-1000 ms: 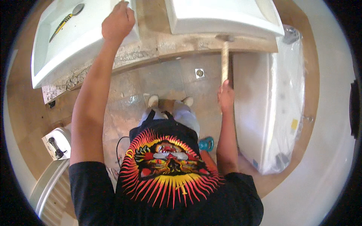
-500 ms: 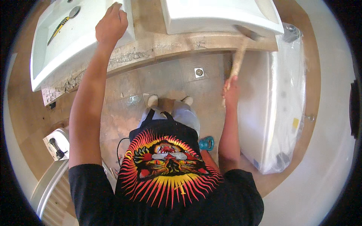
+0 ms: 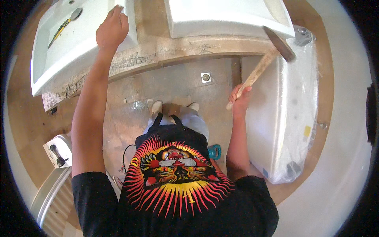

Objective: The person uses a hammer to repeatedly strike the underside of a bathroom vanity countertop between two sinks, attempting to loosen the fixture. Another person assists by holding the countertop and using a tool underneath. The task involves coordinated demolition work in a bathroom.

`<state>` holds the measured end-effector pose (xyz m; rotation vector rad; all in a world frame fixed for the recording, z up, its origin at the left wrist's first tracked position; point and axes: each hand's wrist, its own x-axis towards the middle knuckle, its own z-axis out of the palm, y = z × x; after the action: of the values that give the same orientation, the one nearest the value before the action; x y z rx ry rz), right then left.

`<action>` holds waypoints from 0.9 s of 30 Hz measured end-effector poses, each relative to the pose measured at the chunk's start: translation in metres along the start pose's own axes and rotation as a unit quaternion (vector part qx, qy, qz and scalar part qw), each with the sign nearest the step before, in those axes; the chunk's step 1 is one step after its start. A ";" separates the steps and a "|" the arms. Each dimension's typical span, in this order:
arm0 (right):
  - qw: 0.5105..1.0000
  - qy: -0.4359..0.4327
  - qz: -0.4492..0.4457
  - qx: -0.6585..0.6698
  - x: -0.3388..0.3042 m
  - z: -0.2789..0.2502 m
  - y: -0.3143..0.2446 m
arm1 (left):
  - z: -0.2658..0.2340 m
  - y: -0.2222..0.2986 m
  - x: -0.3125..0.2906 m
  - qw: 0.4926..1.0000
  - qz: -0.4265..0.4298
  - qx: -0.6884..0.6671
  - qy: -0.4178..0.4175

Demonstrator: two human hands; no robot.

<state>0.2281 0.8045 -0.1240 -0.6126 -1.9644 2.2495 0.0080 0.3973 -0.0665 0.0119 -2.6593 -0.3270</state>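
Note:
My right hand (image 3: 240, 98) is wrapped round the lower part of a hammer's (image 3: 258, 71) pale wooden handle. The hammer's dark metal head is tilted, in front of the right-hand white washbasin's (image 3: 225, 24) corner. My left hand (image 3: 112, 28) is closed above the right side of the left-hand white washbasin (image 3: 39, 81). Its fingers curl away, so what they hold, if anything, is hidden. In that basin a yellow-and-black utility knife (image 3: 59, 33) lies beside the round drain (image 3: 76, 14).
Both basins stand on a brown countertop (image 3: 152, 43) with a rough, broken front edge. A plastic-wrapped white tub (image 3: 272, 134) stands at right. Below are a tiled floor (image 3: 169, 81), a square floor drain (image 3: 206, 77), a teal object (image 3: 214, 151) and a white fixture (image 3: 59, 150).
The hammer head has swung right and nearer, away from the right basin's front, and the handle now leans more to the right. My left hand stays closed in nearly the same place.

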 end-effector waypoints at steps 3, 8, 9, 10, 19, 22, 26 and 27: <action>0.960 0.062 0.036 -0.272 0.004 -0.018 0.069 | 0.000 0.005 0.002 1.000 0.004 -0.005 -0.008; 0.954 0.037 0.092 -0.282 0.020 -0.002 0.011 | 0.001 -0.001 -0.004 1.000 -0.007 0.009 -0.015; 0.961 0.043 0.134 -0.239 0.006 -0.002 -0.009 | 0.000 -0.006 -0.011 1.000 -0.009 0.005 -0.020; 0.975 0.048 0.095 -0.195 0.007 0.001 -0.015 | 0.000 -0.005 -0.001 1.000 -0.010 0.003 -0.006; 0.946 0.014 0.170 -0.277 0.010 -0.013 0.071 | 0.004 0.001 0.002 1.000 -0.005 -0.005 -0.016; 0.974 -0.014 0.112 -0.196 0.011 -0.005 0.011 | -0.003 0.002 0.004 0.999 -0.031 -0.011 -0.028; 0.999 0.021 -0.003 -0.032 0.007 -0.005 -0.008 | 0.001 -0.003 -0.005 1.000 -0.020 -0.013 -0.016; 0.995 0.024 0.000 -0.101 0.013 -0.014 0.017 | 0.002 -0.001 -0.001 1.000 -0.013 -0.015 -0.014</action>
<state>0.2242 0.8186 -0.1449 -0.6803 -2.1849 2.0313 0.0077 0.3967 -0.0691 0.0343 -2.6829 -0.3773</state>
